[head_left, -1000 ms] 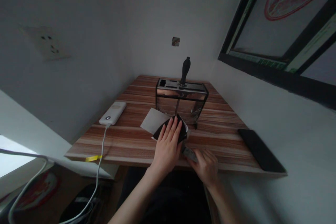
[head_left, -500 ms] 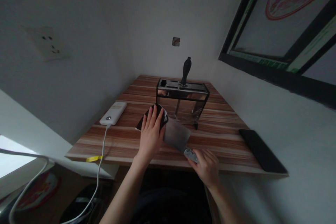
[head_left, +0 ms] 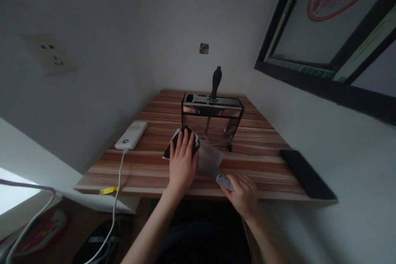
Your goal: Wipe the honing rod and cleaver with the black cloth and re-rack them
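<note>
My left hand (head_left: pixel 182 165) lies over a black cloth (head_left: pixel 175 145) with white edges, fingers extended and pressing it against the blade of a cleaver (head_left: pixel 209 158). The thumb lies along the blade's left part, which the hand and cloth hide. My right hand (head_left: pixel 243 194) is wrapped round the cleaver's grey patterned handle (head_left: pixel 224 181) near the table's front edge. Just beyond the blade stands a knife block (head_left: pixel 213 109) with a metal top and clear sides. One black-handled tool (head_left: pixel 217 82) sticks up from it.
A white power bank (head_left: pixel 131 135) with a white cable (head_left: pixel 116 198) lies at the left of the wood-grain table (head_left: pixel 260 165). Yellow tape (head_left: pixel 109 190) marks the front edge. A black phone-like slab (head_left: pixel 307 173) rests at the right. Walls enclose the table.
My left hand and the black cloth have shifted slightly right and nearer to me over the blade. My right hand keeps hold of the handle. The view has moved a little.
</note>
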The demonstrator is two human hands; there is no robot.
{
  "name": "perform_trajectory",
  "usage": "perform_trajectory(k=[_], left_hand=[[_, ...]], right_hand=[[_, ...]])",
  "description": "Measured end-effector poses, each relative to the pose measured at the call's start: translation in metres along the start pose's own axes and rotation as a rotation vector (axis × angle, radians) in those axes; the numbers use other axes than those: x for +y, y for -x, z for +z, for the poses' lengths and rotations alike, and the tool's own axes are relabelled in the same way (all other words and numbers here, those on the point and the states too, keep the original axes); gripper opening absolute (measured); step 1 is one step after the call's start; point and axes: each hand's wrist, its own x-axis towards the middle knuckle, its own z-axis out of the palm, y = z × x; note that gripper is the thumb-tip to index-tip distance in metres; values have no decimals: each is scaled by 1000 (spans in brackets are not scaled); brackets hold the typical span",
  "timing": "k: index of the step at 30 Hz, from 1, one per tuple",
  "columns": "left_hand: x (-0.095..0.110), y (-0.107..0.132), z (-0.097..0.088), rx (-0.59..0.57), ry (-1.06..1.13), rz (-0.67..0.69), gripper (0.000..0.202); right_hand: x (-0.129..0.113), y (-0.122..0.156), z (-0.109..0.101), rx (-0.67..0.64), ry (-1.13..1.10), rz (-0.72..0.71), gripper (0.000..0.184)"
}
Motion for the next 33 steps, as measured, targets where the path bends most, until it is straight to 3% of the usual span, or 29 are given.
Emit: perform_trajectory(k=[13, 19, 33], left_hand=[[54, 30, 8, -173, 76, 184, 54], [77, 49, 9, -264, 173, 253, 55], [78, 46, 7, -245, 150, 213, 59]], right_hand=[[0, 0, 1, -1, 65, -6, 32], [5, 5, 5, 63, 52, -29, 29], [3, 7, 5, 73, 40, 4, 32]])
